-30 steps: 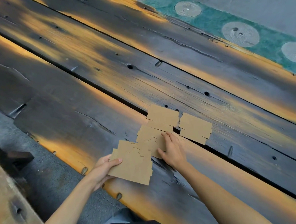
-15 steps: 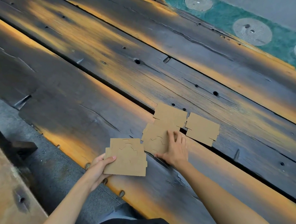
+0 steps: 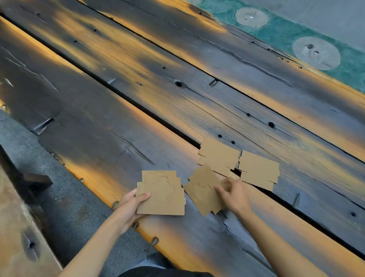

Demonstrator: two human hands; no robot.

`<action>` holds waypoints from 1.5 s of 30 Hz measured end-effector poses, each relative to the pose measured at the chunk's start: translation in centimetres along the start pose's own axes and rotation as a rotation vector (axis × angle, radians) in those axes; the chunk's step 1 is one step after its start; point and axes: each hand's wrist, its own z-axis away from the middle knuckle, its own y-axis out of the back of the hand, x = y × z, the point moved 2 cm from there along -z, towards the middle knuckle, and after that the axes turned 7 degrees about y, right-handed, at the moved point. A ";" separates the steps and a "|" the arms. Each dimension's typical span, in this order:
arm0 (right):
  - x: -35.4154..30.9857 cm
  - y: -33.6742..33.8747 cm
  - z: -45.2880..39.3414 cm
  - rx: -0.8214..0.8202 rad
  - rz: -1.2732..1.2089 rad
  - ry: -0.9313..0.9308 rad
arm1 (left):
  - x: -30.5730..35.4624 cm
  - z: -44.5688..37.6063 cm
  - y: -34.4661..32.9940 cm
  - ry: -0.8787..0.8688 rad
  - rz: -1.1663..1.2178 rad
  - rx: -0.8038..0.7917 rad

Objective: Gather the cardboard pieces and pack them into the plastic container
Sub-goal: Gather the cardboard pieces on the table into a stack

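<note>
Gripping cardboard stack: left hand; right hand pinching loose piece; no writing legible.

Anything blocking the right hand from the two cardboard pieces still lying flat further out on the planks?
Nothing visible does. The right hand is on a tilted cardboard piece; the two flat pieces and lie just beyond it on bare wooden planks. The left hand holds the gathered stack. No plastic container is in view.

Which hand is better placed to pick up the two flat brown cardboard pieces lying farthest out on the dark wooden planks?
The right hand, probably: it is beside both flat brown cardboard pieces, while the left hand holds a cardboard stack.
</note>
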 end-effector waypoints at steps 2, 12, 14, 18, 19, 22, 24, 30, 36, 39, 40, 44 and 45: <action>0.4 1.5 0.9 -0.001 -0.282 -0.079 | 0.1 -0.1 -0.5 -0.002 0.003 -0.014; -2.7 1.2 6.7 -0.011 -1.195 -0.449 | 0.3 0.1 -5.2 -0.019 0.125 -0.210; -3.7 0.2 7.1 -0.021 -1.201 -0.438 | 0.3 0.4 -6.3 -0.018 0.157 -0.263; -4.9 -0.9 7.2 -0.006 -1.229 -0.437 | 0.6 1.0 -7.7 -0.027 0.166 -0.358; -5.0 -1.0 7.2 -0.005 -1.233 -0.439 | 0.6 1.1 -7.9 -0.025 0.168 -0.377; -5.3 -1.2 7.4 -0.016 -1.235 -0.441 | 0.7 1.2 -8.2 -0.017 0.172 -0.421; -5.4 -1.3 7.6 -0.034 -1.236 -0.449 | 0.6 1.0 -8.1 -0.011 0.172 -0.445; -6.0 -2.4 8.1 -0.061 -1.248 -0.510 | 0.2 1.1 -8.1 0.005 0.172 -0.454; -5.6 -4.0 8.2 -0.168 -1.050 -0.533 | 0.2 1.0 -8.4 0.028 0.110 -0.432; -5.0 -4.3 7.9 -0.195 -0.964 -0.534 | 0.5 0.7 -8.4 0.032 0.059 -0.379; -4.7 -4.2 7.7 -0.216 -0.921 -0.529 | 0.6 0.4 -8.4 0.032 0.051 -0.361; -3.7 -3.0 5.5 -0.301 -0.757 -0.472 | 1.2 -0.4 -8.1 0.029 0.042 -0.264; -3.2 -2.5 4.4 -0.283 -0.731 -0.461 | 1.4 -0.6 -8.0 0.029 0.039 -0.237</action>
